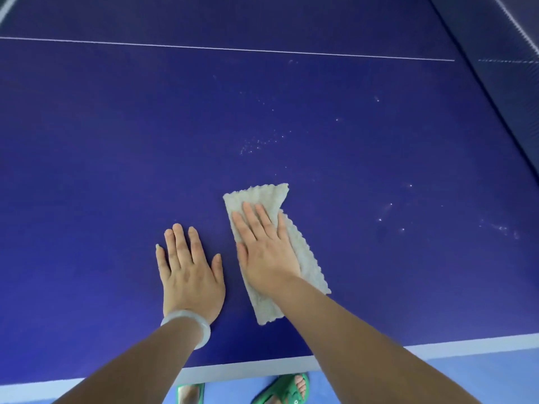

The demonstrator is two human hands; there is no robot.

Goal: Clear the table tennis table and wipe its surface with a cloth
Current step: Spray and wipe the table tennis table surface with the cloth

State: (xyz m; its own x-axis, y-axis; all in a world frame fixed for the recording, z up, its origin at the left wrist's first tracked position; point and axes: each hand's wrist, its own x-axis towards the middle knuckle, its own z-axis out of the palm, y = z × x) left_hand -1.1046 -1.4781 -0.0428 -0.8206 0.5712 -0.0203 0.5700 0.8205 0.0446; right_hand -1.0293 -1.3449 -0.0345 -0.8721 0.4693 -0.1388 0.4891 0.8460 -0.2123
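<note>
The dark blue table tennis table [116, 147] fills the view, with a white edge line along its near side. A folded off-white cloth [309, 263] lies flat on it, a little right of centre. My right hand [264, 249] presses on the cloth with straight fingers spread. My left hand [188, 269] rests flat on the bare table just left of the cloth, palm down, a pale bangle on its wrist. White specks and faint smears [256, 144] dot the surface beyond and to the right of the cloth.
The net [495, 68] runs along the upper right. A thin white centre line [221, 49] crosses the far part of the table. Below the near edge are the light blue floor [437, 374] and my feet in green sandals [287, 387].
</note>
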